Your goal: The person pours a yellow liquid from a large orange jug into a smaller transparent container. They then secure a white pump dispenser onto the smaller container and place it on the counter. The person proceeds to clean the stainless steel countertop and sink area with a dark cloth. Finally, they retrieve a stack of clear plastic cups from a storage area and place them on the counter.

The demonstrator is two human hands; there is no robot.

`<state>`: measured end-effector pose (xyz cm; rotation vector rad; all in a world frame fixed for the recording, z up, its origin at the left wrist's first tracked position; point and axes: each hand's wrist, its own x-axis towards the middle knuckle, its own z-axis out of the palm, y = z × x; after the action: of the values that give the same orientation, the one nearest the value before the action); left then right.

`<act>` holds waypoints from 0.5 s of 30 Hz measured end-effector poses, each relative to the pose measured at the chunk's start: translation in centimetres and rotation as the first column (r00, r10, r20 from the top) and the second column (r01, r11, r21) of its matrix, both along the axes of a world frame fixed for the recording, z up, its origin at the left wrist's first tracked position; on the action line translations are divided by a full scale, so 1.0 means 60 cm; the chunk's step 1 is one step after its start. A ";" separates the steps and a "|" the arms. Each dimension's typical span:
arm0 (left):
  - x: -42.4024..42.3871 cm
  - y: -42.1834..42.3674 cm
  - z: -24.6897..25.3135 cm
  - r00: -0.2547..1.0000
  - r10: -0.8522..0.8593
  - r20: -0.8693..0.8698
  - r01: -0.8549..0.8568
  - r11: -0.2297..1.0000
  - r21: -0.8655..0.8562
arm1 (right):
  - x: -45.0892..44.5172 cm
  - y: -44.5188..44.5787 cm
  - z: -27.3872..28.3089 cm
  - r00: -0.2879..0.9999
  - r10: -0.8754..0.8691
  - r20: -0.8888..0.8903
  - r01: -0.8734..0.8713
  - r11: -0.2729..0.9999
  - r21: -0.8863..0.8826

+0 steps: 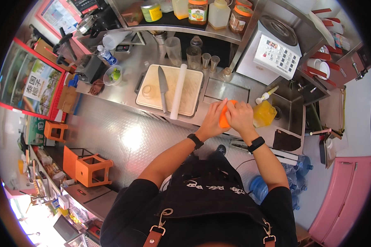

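Note:
Both of my hands close around an orange object (pixel 224 117), perhaps a cloth or a lid, over the counter's front edge. My left hand (pixel 212 119) grips its left side, and my right hand (pixel 240 115) covers its upper right. Just right of them a yellow plastic jug (pixel 263 114) stands beside the sink, with a white and yellow pump (pixel 267 95) behind it. To the left lies a cutting board (pixel 191 92), carrying a kitchen knife (pixel 163 88), a long white roll (pixel 179 89) and a small clear round lid (pixel 148 91).
Clear cups (pixel 194 57) and small measuring glasses (pixel 215 63) line the counter behind the board. A white dispensing machine (pixel 259 58) with a keypad stands back right, near the steel sink (pixel 289 114). A tub of limes (pixel 113 75) sits at left. Orange stools (pixel 92 169) stand on the floor.

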<state>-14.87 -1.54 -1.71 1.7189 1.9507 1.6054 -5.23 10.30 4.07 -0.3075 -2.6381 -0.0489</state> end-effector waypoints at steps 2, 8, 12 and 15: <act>0.007 0.006 -0.004 1.000 0.028 0.000 -0.028 0.999 0.025 | 0.002 0.001 -0.004 0.999 -0.044 -0.011 0.044 0.999 -0.003; 0.022 0.011 -0.004 0.992 0.104 0.065 -0.107 0.993 0.040 | 0.058 0.052 -0.083 0.895 -0.334 -0.297 -0.173 0.354 -0.919; 0.038 -0.015 0.011 0.972 0.236 -0.003 -0.234 0.959 -0.161 | 0.125 0.061 -0.124 0.978 -0.204 -0.044 -0.087 -0.206 -0.975; 0.061 -0.012 0.024 0.941 0.282 0.188 -0.253 0.954 -0.163 | 0.132 0.077 -0.182 0.998 0.060 0.013 0.029 -0.266 -0.964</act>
<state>-11.22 -2.26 -0.24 1.2211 2.2025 1.6095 2.66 14.94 -6.87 -0.7590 -1.8681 2.3319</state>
